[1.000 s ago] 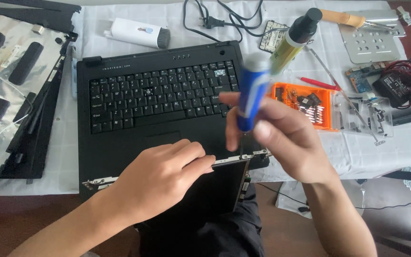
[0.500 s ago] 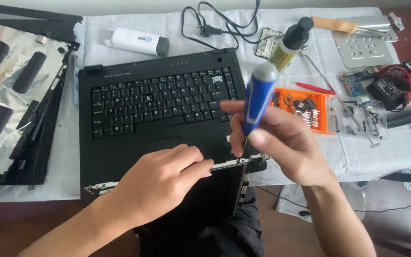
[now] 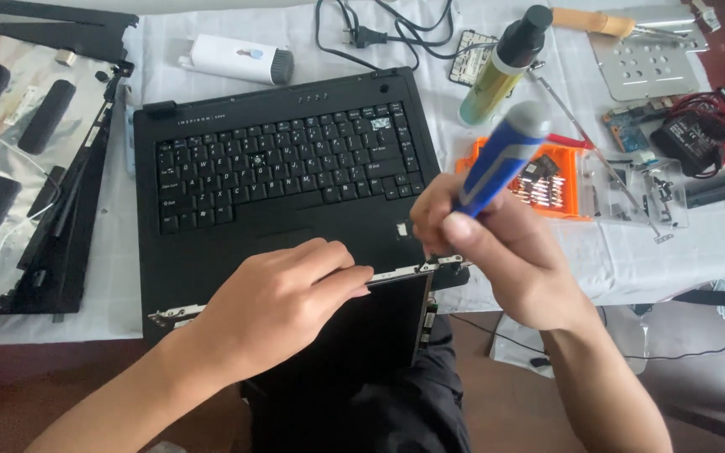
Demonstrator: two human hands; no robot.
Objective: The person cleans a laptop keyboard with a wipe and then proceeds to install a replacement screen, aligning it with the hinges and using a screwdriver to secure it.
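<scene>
While the left hand (image 3: pixel 274 306) is pinning the screen panel (image 3: pixel 362 327) against the laptop (image 3: pixel 279 184) near the bench edge, the right hand (image 3: pixel 497 252) is gripping a blue screwdriver (image 3: pixel 501 159), tip at the right hinge (image 3: pixel 442 264). Looks like a hinge-screw step; next move needs a steady, seated tip.

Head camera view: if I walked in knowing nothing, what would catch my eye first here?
Most likely the blue and grey screwdriver gripped in the right hand, tilted over the near right corner of the black laptop. Next, the left hand pressing on the metal-edged screen panel that hangs off the laptop's near edge. To the right, an orange bit case sits among loose parts on the white cloth.
</scene>
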